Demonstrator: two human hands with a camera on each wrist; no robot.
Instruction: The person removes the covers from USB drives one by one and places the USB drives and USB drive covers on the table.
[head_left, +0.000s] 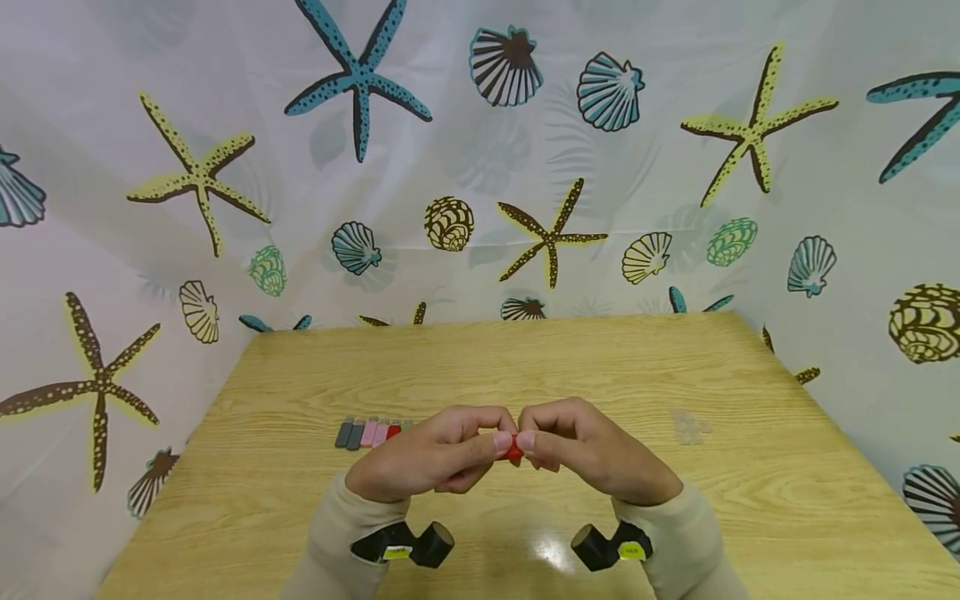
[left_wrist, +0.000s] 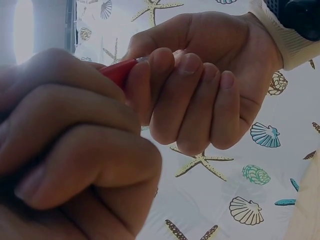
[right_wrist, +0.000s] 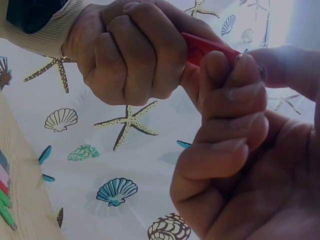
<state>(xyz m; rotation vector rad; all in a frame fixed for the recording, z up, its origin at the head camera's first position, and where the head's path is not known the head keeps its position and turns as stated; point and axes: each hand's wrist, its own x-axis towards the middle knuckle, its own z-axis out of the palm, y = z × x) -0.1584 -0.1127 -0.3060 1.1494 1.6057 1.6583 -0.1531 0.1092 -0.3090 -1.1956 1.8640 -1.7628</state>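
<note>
Both hands meet over the middle of the table in the head view. Between them is a small red USB stick (head_left: pixel 514 451), mostly covered by fingers. My left hand (head_left: pixel 442 450) pinches its red body between thumb and curled forefinger. From the other side, my right hand (head_left: pixel 596 448) pinches the opposite end with thumb and forefinger. In the right wrist view the red stick (right_wrist: pixel 202 49) spans from the left hand (right_wrist: pixel 130 55) to the right fingertips (right_wrist: pixel 245 67), where a shiny end shows. The other fingers of both hands are curled in.
A row of similar sticks (head_left: pixel 369 432) in grey, pink, red and green lies left of the hands on the wooden table (head_left: pixel 480 367). Several small clear plastic pieces (head_left: pixel 688 427) lie to the right. A patterned curtain (head_left: pixel 450 150) hangs behind and along both sides.
</note>
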